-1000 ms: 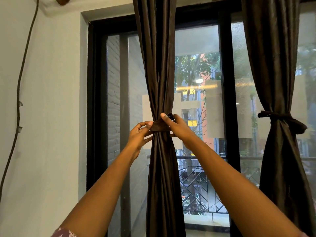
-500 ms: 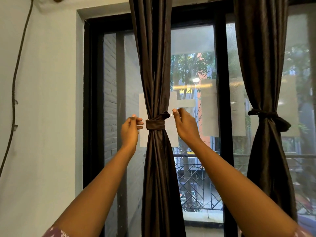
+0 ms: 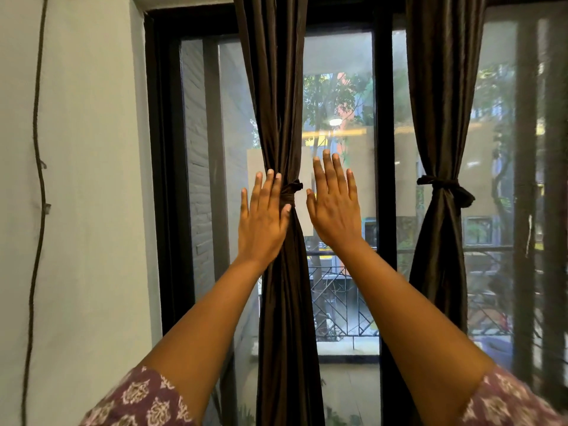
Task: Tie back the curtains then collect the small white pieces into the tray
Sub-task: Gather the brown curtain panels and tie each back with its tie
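Note:
A dark brown curtain [image 3: 282, 87] hangs in front of the window, gathered at mid height by a knotted tie-back [image 3: 291, 192]. My left hand [image 3: 264, 216] is raised flat with straight fingers, just left of the knot and partly in front of the curtain. My right hand [image 3: 333, 204] is also flat and spread, a little to the right of the knot, apart from the fabric. Neither hand holds anything. A second dark curtain [image 3: 442, 103] to the right is bound by its own tie-back [image 3: 445, 187]. No tray or white pieces are in view.
The black window frame [image 3: 382, 149] runs between the two curtains, with glass and a balcony railing [image 3: 335, 302] behind. A pale wall [image 3: 92, 179] at the left carries a thin dark cable [image 3: 38, 149] running down it.
Both hands have let go of the tie-back and opened flat, drawing slightly back from the knot. The view has moved closer and tilted a little.

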